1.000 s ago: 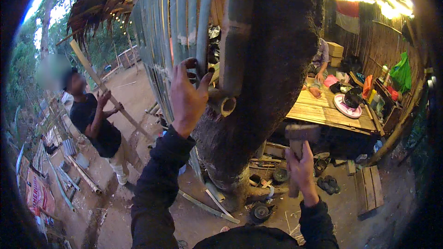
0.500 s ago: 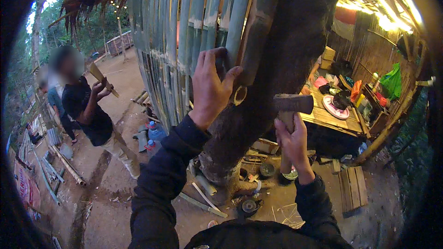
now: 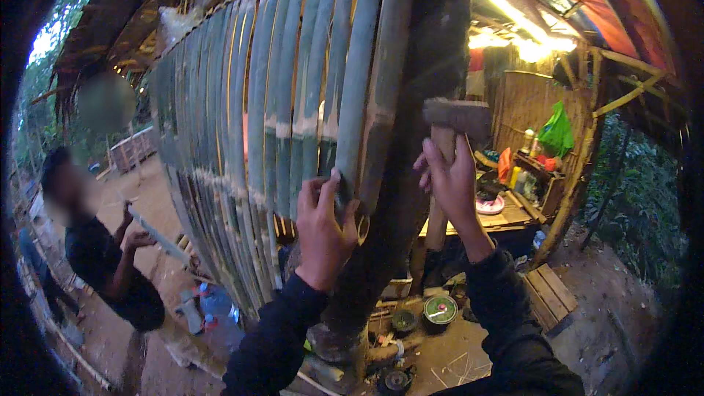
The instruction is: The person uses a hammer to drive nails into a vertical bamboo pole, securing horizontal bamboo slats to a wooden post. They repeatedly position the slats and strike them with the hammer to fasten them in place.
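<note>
My left hand [image 3: 326,231] is closed on the lower end of a green bamboo slat [image 3: 359,95], fingers at its left edge and thumb near its bottom. The slat stands upright in a wall of bamboo slats [image 3: 282,95], beside a thick dark post [image 3: 422,51]. In my right hand [image 3: 452,187] is a hammer [image 3: 458,117] with a dark, blocky head and a wooden handle. It is held upright, its head just right of the post and apart from the slat. Whether my left fingers also pinch something small is hidden.
At the left a person in a dark shirt [image 3: 110,271] holds a long flat strip [image 3: 160,238]. Blue water jugs [image 3: 218,304] stand below the wall. A covered pot [image 3: 440,310] sits on the ground by the post. Behind it is a lit hut with a wooden platform [image 3: 510,216].
My view has tilted up and shifted right, showing more of the wall and roof. The hammer is raised relative to my left hand. The other person has lowered the strip.
</note>
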Available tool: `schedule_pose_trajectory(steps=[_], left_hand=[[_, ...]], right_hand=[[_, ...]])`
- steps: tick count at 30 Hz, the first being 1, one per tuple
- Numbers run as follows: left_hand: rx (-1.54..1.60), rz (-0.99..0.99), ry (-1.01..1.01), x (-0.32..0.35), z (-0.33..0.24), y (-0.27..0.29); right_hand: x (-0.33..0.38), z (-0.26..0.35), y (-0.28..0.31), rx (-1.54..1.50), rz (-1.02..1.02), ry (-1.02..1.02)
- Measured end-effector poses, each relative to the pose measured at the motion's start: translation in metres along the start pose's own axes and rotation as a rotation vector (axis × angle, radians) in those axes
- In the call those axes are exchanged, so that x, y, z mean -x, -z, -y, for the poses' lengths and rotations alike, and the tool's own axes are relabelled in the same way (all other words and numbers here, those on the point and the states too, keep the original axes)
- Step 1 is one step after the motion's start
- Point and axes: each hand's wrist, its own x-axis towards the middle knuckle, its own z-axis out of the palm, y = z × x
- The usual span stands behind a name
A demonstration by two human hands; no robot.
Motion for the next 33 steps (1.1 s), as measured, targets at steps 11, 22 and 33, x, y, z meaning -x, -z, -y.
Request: schedule_pose_trajectory(steps=[11, 22, 33], left_hand=[[0.117, -0.02, -0.071, -0.001, 0.012, 0.0], [0.177, -0.021, -0.089, 0.0, 0.02, -0.001], [0.168, -0.038, -0.161, 0.001, 0.028, -0.006]], right_hand=[[-0.207, 0.085, -0.024, 0.392, -0.173, 0.552], [-0.198, 0.138, -0.031, 0.531, 0.088, 0.367], [-0.099, 0.142, -0.005, 0.504, 0.066, 0.166]])
